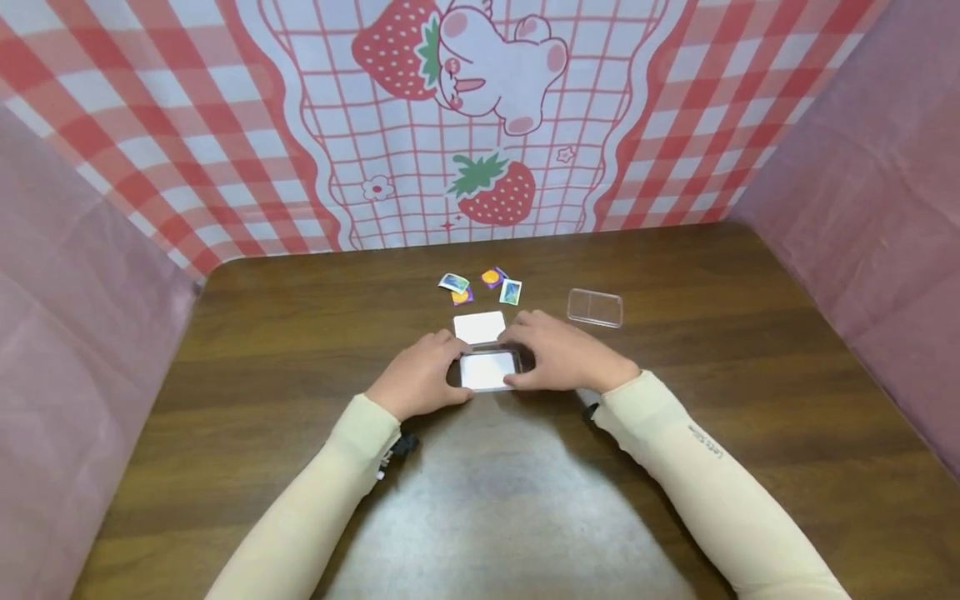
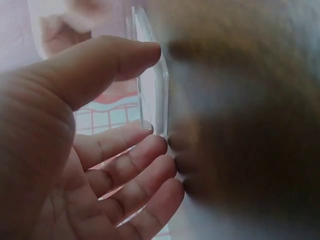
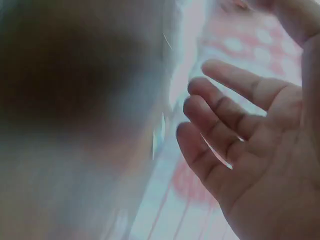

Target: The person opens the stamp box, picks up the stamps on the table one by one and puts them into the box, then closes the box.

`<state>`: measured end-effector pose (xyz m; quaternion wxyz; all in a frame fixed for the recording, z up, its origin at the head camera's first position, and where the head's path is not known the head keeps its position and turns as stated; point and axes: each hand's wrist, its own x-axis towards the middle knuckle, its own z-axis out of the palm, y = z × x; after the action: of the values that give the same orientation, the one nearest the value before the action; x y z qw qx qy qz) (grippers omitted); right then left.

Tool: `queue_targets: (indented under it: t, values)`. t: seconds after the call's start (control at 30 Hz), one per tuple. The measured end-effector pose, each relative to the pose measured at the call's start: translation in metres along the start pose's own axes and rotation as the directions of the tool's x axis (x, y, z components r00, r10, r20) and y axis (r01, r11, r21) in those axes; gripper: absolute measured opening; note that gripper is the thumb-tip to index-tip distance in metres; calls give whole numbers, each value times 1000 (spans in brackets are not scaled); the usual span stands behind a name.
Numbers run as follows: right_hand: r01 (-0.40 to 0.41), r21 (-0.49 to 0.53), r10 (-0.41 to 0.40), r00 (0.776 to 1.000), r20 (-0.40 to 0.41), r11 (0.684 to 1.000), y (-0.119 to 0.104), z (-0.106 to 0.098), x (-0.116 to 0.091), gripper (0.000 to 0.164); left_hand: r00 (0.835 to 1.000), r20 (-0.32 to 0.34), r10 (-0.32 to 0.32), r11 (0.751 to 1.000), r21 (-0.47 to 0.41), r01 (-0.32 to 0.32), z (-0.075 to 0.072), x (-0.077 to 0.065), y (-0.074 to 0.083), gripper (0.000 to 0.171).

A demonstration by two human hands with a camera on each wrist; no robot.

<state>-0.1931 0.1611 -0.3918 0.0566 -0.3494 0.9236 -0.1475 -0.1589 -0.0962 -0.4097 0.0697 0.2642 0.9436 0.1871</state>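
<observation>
A small clear plastic case (image 1: 487,371) with a white face lies between both hands in the head view. My left hand (image 1: 420,377) holds its left end, thumb on the near edge and fingertips on the far edge. The left wrist view shows the thumb and fingers at the sides of the clear case (image 2: 161,85). My right hand (image 1: 558,354) grips the right end, thumb at the near corner and fingers at the far side. Its fingers (image 3: 200,102) show in the right wrist view, the thumb tip cut off. A white rectangular piece (image 1: 480,327) lies just beyond the case.
A clear plastic lid-like piece (image 1: 595,307) lies to the right on the wooden table (image 1: 300,333). Several small picture cards, among them a blue-green one (image 1: 511,292), lie in two groups farther back. A checked strawberry cloth (image 1: 487,167) hangs behind the table.
</observation>
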Motion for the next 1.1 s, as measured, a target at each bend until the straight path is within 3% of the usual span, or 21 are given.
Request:
queue_targets:
  t: [0.13, 0.27, 0.43, 0.57, 0.63, 0.7, 0.8, 0.87, 0.97, 1.1]
  values:
    - [-206, -28, 206, 978, -31, 978, 46, -22, -14, 69, 1000, 2, -4, 1000, -16, 4, -3, -1, -6, 59]
    - [-330, -47, 332, 943, 35, 943, 81, -29, -25, 76, 1000, 2, -15, 1000, -14, 15, -5, -1, -8, 60]
    - [-339, -23, 340, 940, 36, 940, 93, -30, -27, 51, 1000, 10, -5, 1000, -11, 5, -5, -1, -10, 62]
    - [-327, 11, 327, 945, 14, 945, 91, -32, -18, 35, 999, 27, -21, 997, -76, 23, -6, 0, -18, 70]
    - [-312, 28, 311, 950, 20, 950, 88, -34, -13, 36, 998, 26, -52, 987, -149, 55, -8, 1, -24, 70]
    - [-316, 28, 315, 949, 28, 948, 87, -37, -10, 50, 996, 9, -92, 969, -231, 91, -9, 3, -30, 64]
    - [-377, -6, 377, 925, 45, 926, 94, -44, -12, 77, 990, -16, -141, 943, -306, 130, -9, 9, -37, 55]
    - [-419, -21, 420, 905, 67, 908, 102, -46, -14, 84, 986, -24, -168, 939, -307, 152, -9, 13, -40, 56]
    - [-435, -20, 435, 897, 76, 900, 110, -44, -15, 70, 983, -19, -184, 949, -266, 172, -8, 20, -40, 62]
    - [-366, -14, 366, 931, 5, 930, 98, -36, -4, 52, 984, -1, -181, 958, -226, 176, -7, 25, -39, 61]
